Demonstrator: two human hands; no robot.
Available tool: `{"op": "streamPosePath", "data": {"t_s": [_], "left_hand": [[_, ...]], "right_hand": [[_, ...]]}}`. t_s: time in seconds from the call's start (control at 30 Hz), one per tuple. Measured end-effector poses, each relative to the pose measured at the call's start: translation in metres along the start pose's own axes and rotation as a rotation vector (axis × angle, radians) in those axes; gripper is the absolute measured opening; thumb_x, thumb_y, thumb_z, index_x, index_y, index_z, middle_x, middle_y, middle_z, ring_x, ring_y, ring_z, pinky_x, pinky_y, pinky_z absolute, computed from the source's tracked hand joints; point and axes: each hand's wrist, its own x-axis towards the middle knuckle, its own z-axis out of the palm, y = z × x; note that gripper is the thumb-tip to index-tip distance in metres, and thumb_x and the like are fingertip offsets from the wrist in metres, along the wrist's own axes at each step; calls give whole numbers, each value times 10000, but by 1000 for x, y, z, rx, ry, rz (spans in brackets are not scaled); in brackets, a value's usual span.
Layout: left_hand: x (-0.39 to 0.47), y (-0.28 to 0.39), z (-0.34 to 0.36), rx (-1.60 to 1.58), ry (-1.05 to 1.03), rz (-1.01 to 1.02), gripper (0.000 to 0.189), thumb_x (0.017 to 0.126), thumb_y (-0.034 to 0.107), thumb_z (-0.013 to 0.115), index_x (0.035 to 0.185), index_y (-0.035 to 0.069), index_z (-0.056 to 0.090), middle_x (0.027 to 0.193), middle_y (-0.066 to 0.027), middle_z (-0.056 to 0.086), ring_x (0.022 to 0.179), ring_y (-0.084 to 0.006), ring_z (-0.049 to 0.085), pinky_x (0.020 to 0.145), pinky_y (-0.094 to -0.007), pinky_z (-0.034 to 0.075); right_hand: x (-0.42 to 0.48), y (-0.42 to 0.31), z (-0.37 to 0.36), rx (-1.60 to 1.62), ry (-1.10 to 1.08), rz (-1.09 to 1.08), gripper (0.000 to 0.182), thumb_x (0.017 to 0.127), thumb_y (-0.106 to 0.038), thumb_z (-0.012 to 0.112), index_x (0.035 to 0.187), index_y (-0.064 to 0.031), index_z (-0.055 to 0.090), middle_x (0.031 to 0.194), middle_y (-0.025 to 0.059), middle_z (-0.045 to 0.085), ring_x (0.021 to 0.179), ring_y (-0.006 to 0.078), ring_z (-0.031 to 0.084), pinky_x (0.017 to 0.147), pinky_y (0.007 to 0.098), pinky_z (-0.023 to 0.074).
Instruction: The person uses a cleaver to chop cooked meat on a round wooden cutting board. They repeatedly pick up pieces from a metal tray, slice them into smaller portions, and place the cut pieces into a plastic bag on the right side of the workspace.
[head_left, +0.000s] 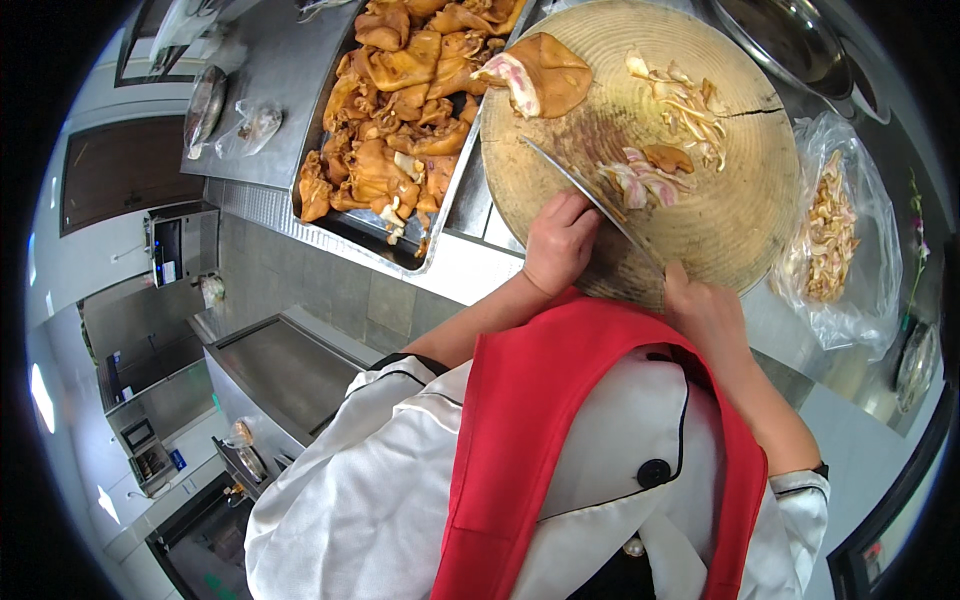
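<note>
A cleaver-like knife (600, 202) is in my right hand (701, 315), gripped at the handle near the round wooden chopping block's (742, 232) front edge. Its blade, seen nearly edge-on, slants across the block to the far left. My left hand (562, 240) rests on the block with curled fingers close against the blade; whatever lies under them is hidden. Just beyond the blade is a small pile of pink and white meat slices (645, 180). Farther back lie pale cut strips (686, 105), apparently pig's ear. A brown cooked piece with a pink cut face (555, 75) sits at the block's far left.
Left of the block, a metal tray (435, 255) holds many brown cooked meat pieces (405, 142). To the right, a clear plastic bag (874, 277) contains sliced strips (832, 232). A shiny metal bowl (787, 37) stands at the back right. A crack (754, 112) runs in from the block's right rim.
</note>
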Motion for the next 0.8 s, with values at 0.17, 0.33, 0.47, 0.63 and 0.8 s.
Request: {"op": "streamPosePath", "data": {"t_s": [0.17, 0.33, 0.47, 0.63, 0.8], "left_hand": [[-3, -1, 1, 7, -11, 0, 149, 672, -3, 608, 819, 15, 620, 917, -124, 600, 852, -313, 585, 732, -387, 501], [-4, 1, 1, -1, -40, -45, 165, 677, -4, 608, 840, 16, 625, 958, -123, 609, 889, -310, 593, 766, -388, 506], [0, 1, 0, -6, -30, -6, 166, 678, -5, 611, 842, 15, 627, 957, -118, 602, 904, -310, 593, 772, -386, 508], [-2, -1, -1, 20, -16, 3, 163, 693, -13, 631, 853, 15, 634, 947, -110, 601, 903, -312, 597, 754, -384, 509], [-4, 0, 2, -36, -8, -48, 157, 718, -39, 659, 866, 11, 649, 958, -116, 614, 888, -325, 603, 736, -393, 508]], "right_hand": [[-18, 6, -2, 30, -78, 14, 103, 781, -93, 567, 834, -50, 489, 514, 142, 563, 504, 319, 626, 447, 425, 489], [-6, -4, -15, 52, -254, 132, 122, 799, -61, 537, 905, -18, 495, 608, 181, 610, 596, 363, 650, 521, 453, 509], [30, -2, 7, 173, -107, 53, 155, 863, -110, 496, 972, 0, 498, 597, 199, 596, 553, 373, 618, 502, 476, 486], [13, 4, -8, 162, -168, 93, 133, 825, -53, 530, 945, -3, 501, 631, 209, 617, 606, 407, 628, 564, 501, 497], [-23, 20, -34, 186, -128, 204, 148, 795, -51, 595, 885, -12, 484, 662, 210, 614, 592, 393, 616, 550, 486, 493]]}}
